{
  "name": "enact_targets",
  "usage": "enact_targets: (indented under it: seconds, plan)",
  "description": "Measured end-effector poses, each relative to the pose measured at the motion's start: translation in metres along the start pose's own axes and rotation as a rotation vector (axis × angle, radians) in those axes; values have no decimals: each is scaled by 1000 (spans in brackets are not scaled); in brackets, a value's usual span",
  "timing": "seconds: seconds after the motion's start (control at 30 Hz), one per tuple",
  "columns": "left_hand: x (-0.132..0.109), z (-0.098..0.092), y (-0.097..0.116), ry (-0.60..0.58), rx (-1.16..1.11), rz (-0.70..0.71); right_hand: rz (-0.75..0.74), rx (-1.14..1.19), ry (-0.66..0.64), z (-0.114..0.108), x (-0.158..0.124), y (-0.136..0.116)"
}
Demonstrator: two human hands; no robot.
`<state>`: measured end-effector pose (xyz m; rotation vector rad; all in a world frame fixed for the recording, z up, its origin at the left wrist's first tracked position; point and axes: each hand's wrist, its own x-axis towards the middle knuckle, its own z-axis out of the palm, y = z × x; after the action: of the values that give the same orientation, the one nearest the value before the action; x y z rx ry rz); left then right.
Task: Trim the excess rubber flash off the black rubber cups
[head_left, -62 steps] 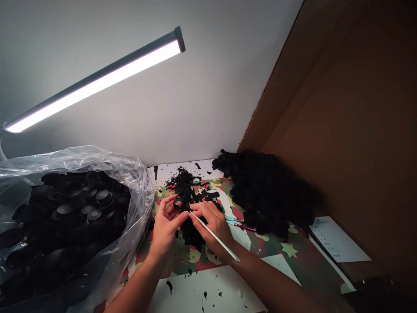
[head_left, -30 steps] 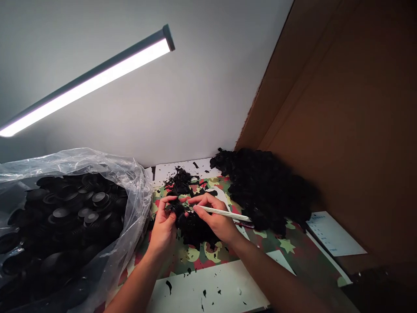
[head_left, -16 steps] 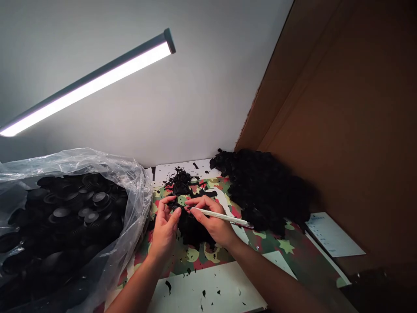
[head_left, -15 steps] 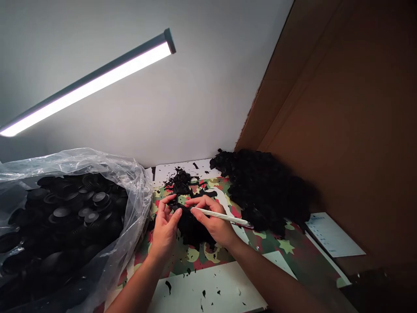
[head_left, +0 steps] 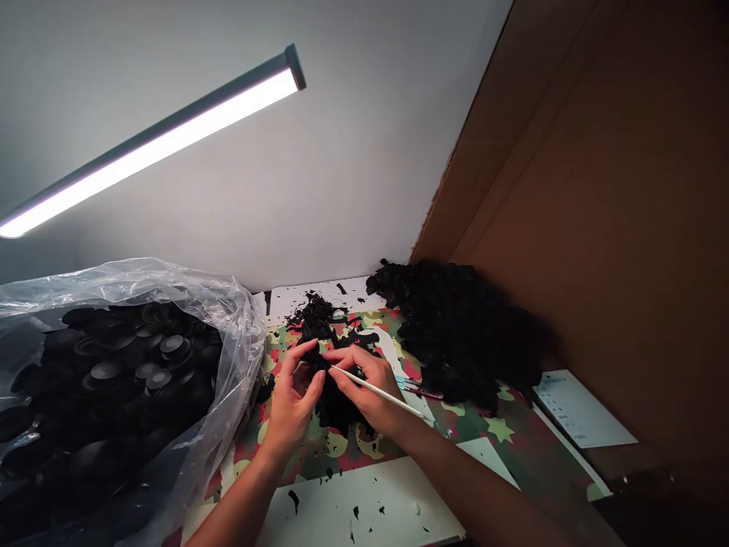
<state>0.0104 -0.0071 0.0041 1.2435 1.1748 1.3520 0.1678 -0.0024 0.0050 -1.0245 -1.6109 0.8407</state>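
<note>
My left hand point(head_left: 289, 406) is closed, thumb and fingers gripping a small dark round-edged black piece point(head_left: 310, 354); its exact kind is hard to make out. Beside it, my right hand point(head_left: 370, 386) pinches a thin white stick-like tool point(head_left: 384, 394), whose tip end points at the black piece. The stick slants down to the right across the hand. Under both hands lies a heap of black pieces point(head_left: 342, 410). A small mound of black scraps point(head_left: 315, 313) sits just beyond the fingers.
At left, a clear plastic bag point(head_left: 242, 327) holds many round black caps point(head_left: 162, 380). A large black pile point(head_left: 461, 327) leans near a cardboard wall point(head_left: 598, 190). A thin tool with a dark red end point(head_left: 424, 393) lies by my right wrist. Scraps dot a white sheet point(head_left: 324, 509).
The white stick has tipped more steeply, its rear end dropping toward my right wrist. The black piece in my left hand has turned and shows more upright. The thin tool behind is more exposed.
</note>
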Motion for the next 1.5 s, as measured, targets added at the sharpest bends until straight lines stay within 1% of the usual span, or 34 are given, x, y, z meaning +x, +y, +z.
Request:
enact_targets:
  seconds: [0.13,0.3,0.37,0.47,0.53,0.6,0.7,0.77,0.83,0.9,1.03,1.07,1.13,1.23,1.3,1.37,1.43,1.5]
  plan:
    - [2,-5,-8,-28,45,33,-77,-74,15,1,-2,1]
    - [1,-6,-8,6,67,55,-170,-168,35,4,-4,4]
    - [-2,-3,-6,20,66,71,-154,-221,89,3,-1,11]
    - [-4,2,-4,30,17,62,-81,-276,170,-2,6,21]
    - [-4,4,-5,21,-54,33,-27,-228,173,-5,9,22]
    - [-2,5,-7,30,-143,-5,31,-84,124,-7,9,16]
    - [2,4,-11,117,-225,-37,88,151,29,-5,5,2]
    - [6,1,-14,169,-245,-57,100,232,-6,-3,2,-4]
    - [8,-2,-17,187,-246,-87,111,270,-32,-1,0,-7]
    - [9,-4,-19,163,-229,-120,126,284,-44,0,-1,-6]
    - [8,-6,-17,12,-176,-175,122,293,-45,-4,-1,-5]
    - [7,-6,-16,-9,-184,-194,108,305,-53,-5,-1,-4]
    - [8,-6,-12,2,-242,-242,94,323,-56,-9,-1,-3]
    - [10,-6,-6,63,-362,-295,146,266,14,-14,2,1]
    - [12,-7,-5,80,-401,-284,203,195,49,-16,5,4]
    - [12,-7,-5,81,-370,-236,240,176,32,-16,7,5]
    - [12,-8,-7,72,-301,-176,240,207,10,-15,7,3]
    - [10,-7,-9,42,-243,-110,204,223,17,-13,5,-1]
